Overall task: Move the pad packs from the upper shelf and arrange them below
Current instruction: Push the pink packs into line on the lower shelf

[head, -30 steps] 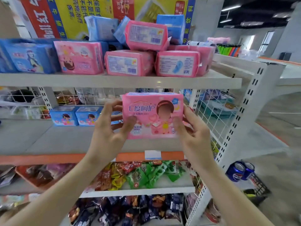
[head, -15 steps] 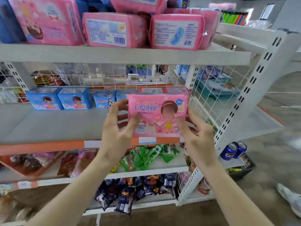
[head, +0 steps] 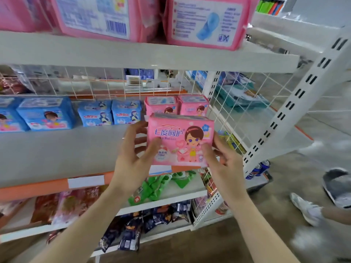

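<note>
Above the lower shelf (head: pixel 57 152), left hand (head: pixel 133 160) and right hand (head: pixel 224 164) are gripping the pink pad pack (head: pixel 180 141) by its ends, probably light, squashy, film-slick.

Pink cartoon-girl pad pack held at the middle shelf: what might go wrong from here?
1. Pushed in by the left hand and right hand, the pink cartoon-girl pad pack may topple the two upright pink packs right behind it on the grey middle shelf.
2. The pink pack with a blue pad drawing sits at the front edge of the upper shelf; a raised hand might knock it down.
</note>
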Action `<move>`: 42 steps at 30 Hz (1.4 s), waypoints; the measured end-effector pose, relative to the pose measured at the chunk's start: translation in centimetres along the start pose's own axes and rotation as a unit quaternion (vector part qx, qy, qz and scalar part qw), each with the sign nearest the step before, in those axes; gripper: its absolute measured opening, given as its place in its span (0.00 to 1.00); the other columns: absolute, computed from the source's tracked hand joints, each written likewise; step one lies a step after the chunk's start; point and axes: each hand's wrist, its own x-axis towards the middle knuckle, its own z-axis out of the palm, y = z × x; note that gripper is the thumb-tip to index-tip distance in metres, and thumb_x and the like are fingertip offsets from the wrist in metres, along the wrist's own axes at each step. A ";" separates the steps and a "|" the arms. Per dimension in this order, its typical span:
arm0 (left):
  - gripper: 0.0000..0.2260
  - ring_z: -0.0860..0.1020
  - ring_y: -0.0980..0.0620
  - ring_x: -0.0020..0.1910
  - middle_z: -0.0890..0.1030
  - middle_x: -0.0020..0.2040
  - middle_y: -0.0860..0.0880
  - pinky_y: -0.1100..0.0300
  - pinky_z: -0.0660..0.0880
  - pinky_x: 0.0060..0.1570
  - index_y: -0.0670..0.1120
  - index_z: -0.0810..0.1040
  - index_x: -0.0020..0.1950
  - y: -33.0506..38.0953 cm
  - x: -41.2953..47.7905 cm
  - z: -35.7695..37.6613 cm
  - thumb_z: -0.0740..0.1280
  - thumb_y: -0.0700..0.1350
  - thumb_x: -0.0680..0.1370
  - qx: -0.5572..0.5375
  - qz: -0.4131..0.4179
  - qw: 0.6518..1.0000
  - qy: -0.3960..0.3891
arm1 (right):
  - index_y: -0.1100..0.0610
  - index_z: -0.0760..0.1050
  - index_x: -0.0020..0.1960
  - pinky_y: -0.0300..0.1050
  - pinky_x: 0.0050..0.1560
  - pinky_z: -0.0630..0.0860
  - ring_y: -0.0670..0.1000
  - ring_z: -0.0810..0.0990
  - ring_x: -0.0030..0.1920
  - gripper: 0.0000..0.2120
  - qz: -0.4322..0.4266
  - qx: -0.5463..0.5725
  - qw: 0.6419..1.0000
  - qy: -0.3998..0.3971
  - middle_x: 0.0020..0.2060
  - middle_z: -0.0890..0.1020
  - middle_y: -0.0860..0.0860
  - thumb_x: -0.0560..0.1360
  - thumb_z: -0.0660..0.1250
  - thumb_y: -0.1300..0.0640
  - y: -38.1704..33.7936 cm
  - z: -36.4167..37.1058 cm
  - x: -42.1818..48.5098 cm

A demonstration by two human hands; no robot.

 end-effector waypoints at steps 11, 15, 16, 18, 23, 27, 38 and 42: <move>0.15 0.80 0.55 0.55 0.81 0.56 0.55 0.62 0.78 0.51 0.56 0.72 0.61 -3.6 2.5 2.1 0.67 0.54 0.76 -0.004 -0.021 0.999 -0.036 | 0.44 0.77 0.65 0.37 0.46 0.76 0.43 0.80 0.44 0.14 0.019 -0.050 0.999 -0.005 0.42 0.83 0.39 0.82 0.65 0.54 2.8 -1.1 1.7; 0.14 0.79 0.55 0.56 0.79 0.59 0.51 0.66 0.77 0.50 0.55 0.72 0.63 -5.1 4.1 3.3 0.69 0.53 0.78 0.009 -0.024 0.999 -0.036 | 0.46 0.76 0.68 0.45 0.55 0.79 0.53 0.80 0.58 0.18 0.046 -0.058 0.997 -0.016 0.57 0.82 0.47 0.79 0.66 0.47 5.2 -1.8 3.6; 0.14 0.79 0.56 0.56 0.79 0.59 0.50 0.67 0.77 0.49 0.54 0.72 0.63 -5.5 4.6 3.7 0.69 0.52 0.79 0.014 -0.023 0.999 -0.035 | 0.49 0.78 0.66 0.43 0.53 0.80 0.53 0.80 0.58 0.16 0.050 -0.053 0.997 -0.017 0.58 0.81 0.48 0.80 0.67 0.50 5.9 -2.0 4.2; 0.15 0.79 0.55 0.56 0.77 0.60 0.48 0.64 0.79 0.50 0.55 0.71 0.63 -6.6 5.4 4.6 0.70 0.52 0.78 0.027 -0.024 0.999 -0.034 | 0.50 0.80 0.62 0.40 0.49 0.80 0.54 0.81 0.56 0.12 0.057 -0.054 0.997 -0.012 0.59 0.78 0.48 0.79 0.68 0.56 7.0 -2.4 5.5; 0.24 0.78 0.50 0.60 0.78 0.61 0.51 0.45 0.77 0.59 0.55 0.69 0.66 -9.2 7.1 7.2 0.69 0.60 0.74 0.114 -0.037 0.993 0.015 | 0.49 0.81 0.55 0.40 0.41 0.81 0.44 0.83 0.41 0.09 0.062 -0.056 0.996 -0.017 0.57 0.77 0.47 0.77 0.70 0.60 9.2 -3.3 9.1; 0.21 0.77 0.51 0.63 0.79 0.61 0.54 0.43 0.76 0.61 0.57 0.68 0.64 -10.3 9.0 9.8 0.68 0.59 0.73 0.132 -0.073 0.986 0.065 | 0.52 0.81 0.57 0.37 0.46 0.81 0.43 0.82 0.49 0.09 0.053 -0.085 0.994 -0.038 0.56 0.79 0.47 0.77 0.70 0.58 11.1 -4.1 12.0; 0.18 0.77 0.55 0.62 0.77 0.59 0.61 0.44 0.79 0.58 0.58 0.67 0.63 -11.5 12.7 15.0 0.70 0.54 0.76 0.149 -0.100 0.981 0.076 | 0.49 0.79 0.65 0.46 0.56 0.80 0.42 0.82 0.55 0.17 0.058 -0.134 0.989 -0.029 0.62 0.82 0.45 0.77 0.71 0.53 15.7 -5.9 16.6; 0.19 0.77 0.50 0.62 0.78 0.60 0.57 0.42 0.78 0.59 0.56 0.67 0.64 -12.4 13.7 16.3 0.71 0.49 0.77 0.180 -0.099 0.975 0.081 | 0.55 0.80 0.64 0.35 0.51 0.76 0.42 0.82 0.49 0.19 0.068 -0.143 0.987 -0.017 0.55 0.84 0.47 0.74 0.74 0.56 16.3 -5.7 17.3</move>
